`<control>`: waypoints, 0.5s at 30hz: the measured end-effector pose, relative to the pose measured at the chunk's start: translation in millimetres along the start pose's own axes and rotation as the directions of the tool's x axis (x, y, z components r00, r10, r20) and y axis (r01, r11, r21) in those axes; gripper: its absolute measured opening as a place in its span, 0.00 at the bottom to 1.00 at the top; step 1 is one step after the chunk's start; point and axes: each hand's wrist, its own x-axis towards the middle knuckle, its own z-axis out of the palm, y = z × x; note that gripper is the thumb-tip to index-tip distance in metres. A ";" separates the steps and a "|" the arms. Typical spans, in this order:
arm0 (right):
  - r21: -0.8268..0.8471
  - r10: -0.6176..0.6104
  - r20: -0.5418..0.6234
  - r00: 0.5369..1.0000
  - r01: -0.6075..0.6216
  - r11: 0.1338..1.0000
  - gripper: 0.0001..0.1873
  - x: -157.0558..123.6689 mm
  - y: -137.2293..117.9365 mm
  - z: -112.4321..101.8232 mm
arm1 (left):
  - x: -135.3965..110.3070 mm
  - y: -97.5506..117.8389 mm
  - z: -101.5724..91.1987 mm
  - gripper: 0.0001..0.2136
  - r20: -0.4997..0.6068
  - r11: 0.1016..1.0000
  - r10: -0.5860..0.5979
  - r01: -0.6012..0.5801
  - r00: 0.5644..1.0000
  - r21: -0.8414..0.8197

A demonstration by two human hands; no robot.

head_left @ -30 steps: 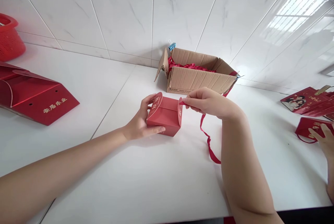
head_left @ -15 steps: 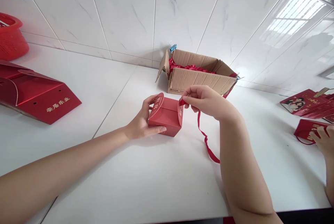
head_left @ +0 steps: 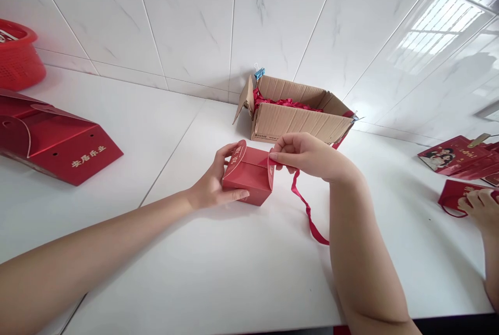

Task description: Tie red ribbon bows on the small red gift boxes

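A small red gift box (head_left: 252, 172) with rounded end flaps and gold lettering sits tilted on the white table. My left hand (head_left: 220, 181) is closed around its left side, thumb along the front and fingers behind. At the box's right flap, my right hand (head_left: 296, 155) pinches with thumb and forefinger. From beneath that hand a red ribbon (head_left: 303, 201) hangs down and curls over the table, partly behind my forearm. The ribbon's upper end is hidden by my fingers and the flap.
Behind the box stands an open cardboard box (head_left: 302, 120) of red ribbons, with a blue binder clip (head_left: 259, 72). Left are a larger red box (head_left: 78, 147) and a red basket (head_left: 21, 59). Right, another person's hand (head_left: 481, 207) touches a red box (head_left: 454, 193) near red bags (head_left: 448, 155).
My right fingers have shifted slightly down at the flap, and the bit of ribbon that showed at the fingertips is now hidden. My left hand keeps its hold.
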 end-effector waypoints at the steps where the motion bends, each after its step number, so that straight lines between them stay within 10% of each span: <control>1: 0.001 -0.005 0.000 1.000 0.005 1.000 0.09 -0.6 -0.2 -0.9 | 0.0 0.1 -0.1 0.47 0.003 1.000 0.000 0.000 1.000 -0.001; 15: 0.033 -0.032 -0.042 0.999 0.033 0.999 0.06 -5.3 3.9 -7.5 | 1.7 1.9 0.9 0.45 0.015 0.999 0.012 -0.011 1.000 -0.051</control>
